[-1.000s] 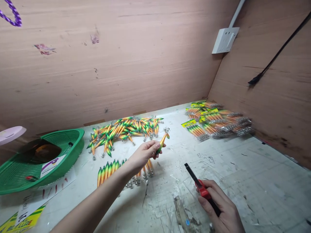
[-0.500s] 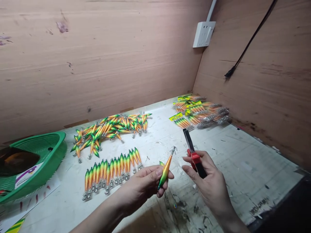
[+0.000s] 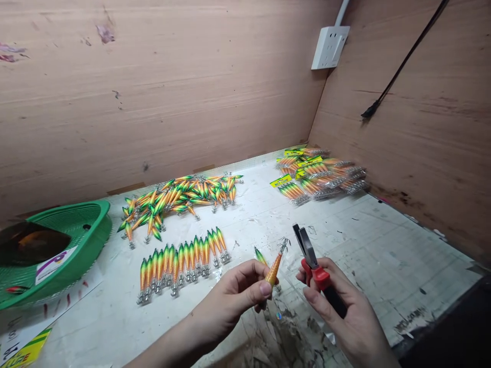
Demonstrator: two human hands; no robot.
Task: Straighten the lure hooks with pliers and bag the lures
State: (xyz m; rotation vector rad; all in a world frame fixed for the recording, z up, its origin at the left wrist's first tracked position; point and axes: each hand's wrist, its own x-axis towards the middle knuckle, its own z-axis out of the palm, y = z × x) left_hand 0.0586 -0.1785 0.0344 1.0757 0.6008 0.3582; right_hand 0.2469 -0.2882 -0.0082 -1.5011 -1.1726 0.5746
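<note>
My left hand (image 3: 251, 289) is closed on an orange squid jig (image 3: 274, 268), a slim fishing lure whose crown of wire hooks points up and to the right. The hand covers the lure's other end. In my right hand (image 3: 347, 306) is a pair of pliers (image 3: 316, 273) with red and black handles, its metal jaws slightly apart and close to the hooks but not touching them. Another green-tipped lure (image 3: 260, 255) lies on the table behind my left fingers, partly hidden. To the left, a neat row of lures (image 3: 180, 263) lies side by side, hooks toward me.
Behind the row is a loose heap of lures (image 3: 180, 197). Bagged lures (image 3: 318, 176) with yellow labels are stacked at the back right. A green plastic basket (image 3: 97, 222) stands at the left, near a yellow printed card (image 3: 32, 352). A socket (image 3: 330, 47) and a black cable (image 3: 406, 64) are on the walls.
The pliers' jaws have opened, and my right hand has moved slightly down and right. My left hand has turned the lure, now covering its green end. The view has shifted a little.
</note>
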